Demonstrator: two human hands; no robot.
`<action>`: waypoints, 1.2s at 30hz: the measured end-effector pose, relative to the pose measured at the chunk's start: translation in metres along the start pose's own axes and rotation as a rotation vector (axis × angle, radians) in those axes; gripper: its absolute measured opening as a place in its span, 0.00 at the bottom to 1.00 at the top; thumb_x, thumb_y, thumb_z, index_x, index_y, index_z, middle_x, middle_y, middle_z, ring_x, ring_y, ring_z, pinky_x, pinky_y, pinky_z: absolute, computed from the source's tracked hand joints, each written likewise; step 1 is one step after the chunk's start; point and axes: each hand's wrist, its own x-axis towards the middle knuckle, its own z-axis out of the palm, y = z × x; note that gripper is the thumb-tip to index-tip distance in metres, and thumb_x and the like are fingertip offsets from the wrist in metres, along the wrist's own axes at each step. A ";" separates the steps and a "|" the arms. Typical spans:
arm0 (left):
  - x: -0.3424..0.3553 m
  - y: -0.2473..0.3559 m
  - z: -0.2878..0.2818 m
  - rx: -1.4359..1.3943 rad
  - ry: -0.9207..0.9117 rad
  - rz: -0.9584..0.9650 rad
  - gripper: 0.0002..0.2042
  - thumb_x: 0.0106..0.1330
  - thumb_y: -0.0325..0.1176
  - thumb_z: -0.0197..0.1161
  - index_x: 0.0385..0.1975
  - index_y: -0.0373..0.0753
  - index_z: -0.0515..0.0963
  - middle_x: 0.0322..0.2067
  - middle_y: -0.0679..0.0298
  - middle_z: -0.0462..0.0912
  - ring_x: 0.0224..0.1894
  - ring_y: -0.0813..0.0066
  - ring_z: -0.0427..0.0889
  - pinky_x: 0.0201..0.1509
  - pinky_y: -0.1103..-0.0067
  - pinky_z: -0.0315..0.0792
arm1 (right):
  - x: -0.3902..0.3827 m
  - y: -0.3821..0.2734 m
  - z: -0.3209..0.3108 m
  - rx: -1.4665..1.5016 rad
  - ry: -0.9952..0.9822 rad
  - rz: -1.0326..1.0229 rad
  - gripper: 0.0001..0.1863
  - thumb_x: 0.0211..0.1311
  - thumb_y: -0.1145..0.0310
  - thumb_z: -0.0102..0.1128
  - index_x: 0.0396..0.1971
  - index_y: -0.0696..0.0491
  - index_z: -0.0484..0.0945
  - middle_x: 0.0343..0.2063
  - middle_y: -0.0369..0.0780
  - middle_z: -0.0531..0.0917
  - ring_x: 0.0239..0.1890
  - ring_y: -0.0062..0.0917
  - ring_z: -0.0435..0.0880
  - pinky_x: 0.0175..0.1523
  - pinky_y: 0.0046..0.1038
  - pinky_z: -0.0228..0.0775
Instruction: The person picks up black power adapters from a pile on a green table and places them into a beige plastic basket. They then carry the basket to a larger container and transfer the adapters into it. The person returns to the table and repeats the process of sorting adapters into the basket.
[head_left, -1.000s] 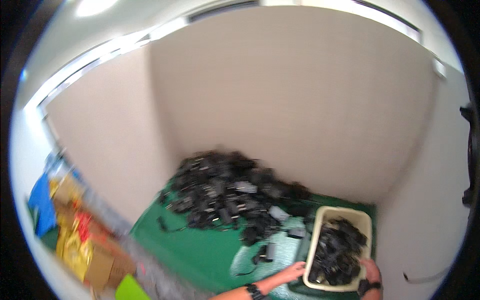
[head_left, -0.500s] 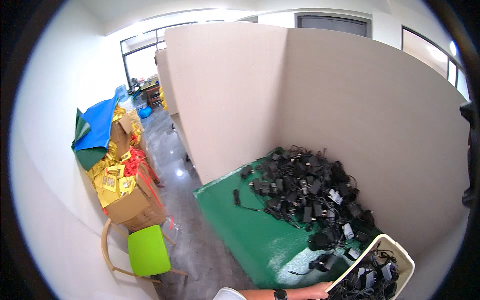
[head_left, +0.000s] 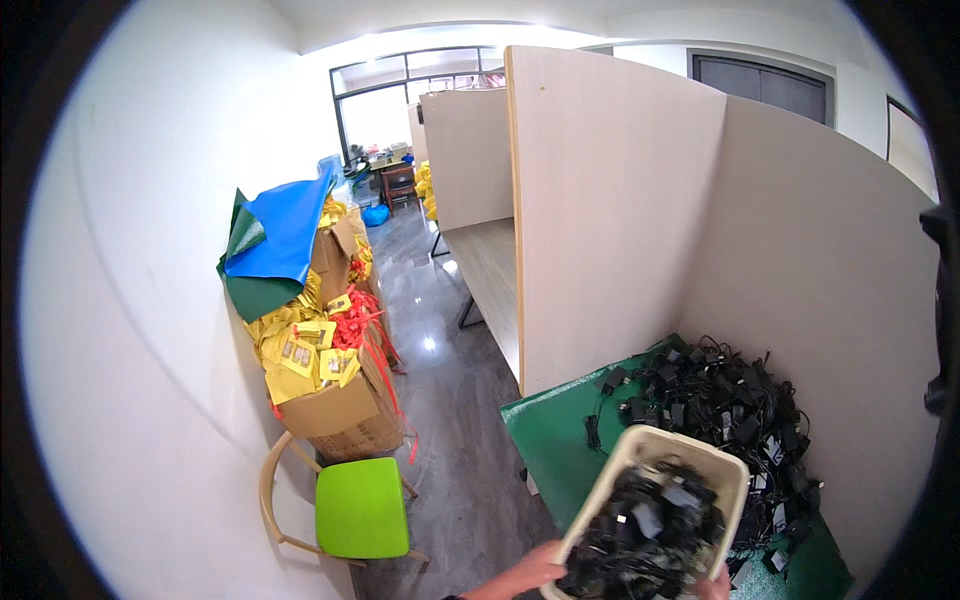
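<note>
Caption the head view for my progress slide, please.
Left hand and right hand hold a cream bin of black adapters near a green surface heaped with more.

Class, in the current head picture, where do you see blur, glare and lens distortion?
Head view: the chargers in the tub look smeared; head view: bright spots glare off the floor; head view: the back partition's top edge bows, and black darkens the corners.

The bin point(head_left: 690, 447) is cream, the adapters point(head_left: 612, 562) in it black with some grey. The worktop point(head_left: 553, 440) is green, the heap point(head_left: 690, 390) black flecked with white. Chair seat point(head_left: 362, 508) lime green, packets point(head_left: 297, 354) yellow, ribbons point(head_left: 356, 322) red, carton point(head_left: 345, 418) brown, sheet point(head_left: 285, 228) blue, partition point(head_left: 612, 200) beige, floor point(head_left: 455, 480) streaky grey.
</note>
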 end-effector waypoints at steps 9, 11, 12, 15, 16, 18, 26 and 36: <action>-0.136 0.054 -0.073 -0.146 0.846 -0.279 0.26 0.49 0.23 0.51 0.53 0.36 0.71 0.26 0.65 0.75 0.29 0.75 0.74 0.32 0.78 0.70 | 0.103 0.016 0.209 -0.216 -0.898 0.112 0.32 0.45 0.77 0.54 0.56 0.60 0.63 0.38 0.38 0.74 0.37 0.21 0.74 0.41 0.24 0.68; -0.139 0.053 -0.099 -0.215 0.939 -0.247 0.26 0.49 0.23 0.51 0.53 0.36 0.71 0.26 0.65 0.74 0.28 0.75 0.74 0.31 0.78 0.70 | 0.107 0.031 0.265 -0.201 -0.996 0.162 0.33 0.46 0.75 0.55 0.58 0.59 0.62 0.39 0.39 0.74 0.39 0.22 0.73 0.43 0.25 0.67; -0.138 0.051 -0.112 -0.235 0.974 -0.236 0.26 0.49 0.23 0.50 0.53 0.36 0.70 0.26 0.65 0.74 0.28 0.75 0.74 0.31 0.78 0.70 | 0.109 0.035 0.289 -0.227 -1.039 0.259 0.33 0.46 0.74 0.55 0.58 0.59 0.62 0.39 0.39 0.73 0.39 0.22 0.72 0.43 0.25 0.67; -0.135 0.043 -0.163 -0.275 1.055 -0.202 0.26 0.49 0.23 0.50 0.53 0.36 0.70 0.26 0.65 0.74 0.28 0.75 0.74 0.31 0.78 0.69 | 0.110 0.029 0.360 -0.171 -1.138 0.357 0.33 0.49 0.71 0.55 0.59 0.57 0.60 0.37 0.38 0.74 0.37 0.21 0.73 0.40 0.24 0.67; -0.133 0.041 -0.183 -0.281 1.072 -0.197 0.26 0.49 0.23 0.50 0.53 0.36 0.70 0.26 0.65 0.74 0.28 0.75 0.73 0.30 0.79 0.69 | 0.102 0.021 0.378 -0.127 -1.164 0.363 0.33 0.51 0.71 0.55 0.60 0.56 0.60 0.36 0.38 0.74 0.36 0.20 0.73 0.38 0.23 0.67; -0.128 0.040 -0.222 -0.295 1.092 -0.183 0.26 0.49 0.23 0.50 0.53 0.36 0.70 0.26 0.65 0.74 0.27 0.76 0.73 0.30 0.79 0.69 | 0.090 -0.008 0.405 -0.060 -1.210 0.368 0.33 0.53 0.70 0.55 0.62 0.54 0.58 0.34 0.36 0.74 0.34 0.18 0.74 0.34 0.22 0.67; -0.085 0.048 -0.361 -0.272 1.023 -0.138 0.26 0.49 0.22 0.50 0.54 0.36 0.70 0.25 0.66 0.73 0.26 0.77 0.73 0.29 0.80 0.68 | 0.086 -0.091 0.517 0.085 -1.101 0.421 0.29 0.55 0.67 0.53 0.59 0.51 0.60 0.25 0.30 0.70 0.22 0.11 0.68 0.22 0.15 0.59; 0.024 0.050 -0.494 -0.252 0.984 -0.130 0.27 0.48 0.22 0.49 0.54 0.36 0.70 0.25 0.67 0.72 0.25 0.78 0.72 0.27 0.81 0.68 | 0.284 -0.029 0.672 -0.175 -1.189 0.201 0.31 0.44 0.74 0.50 0.55 0.62 0.64 0.36 0.39 0.75 0.37 0.22 0.73 0.42 0.22 0.66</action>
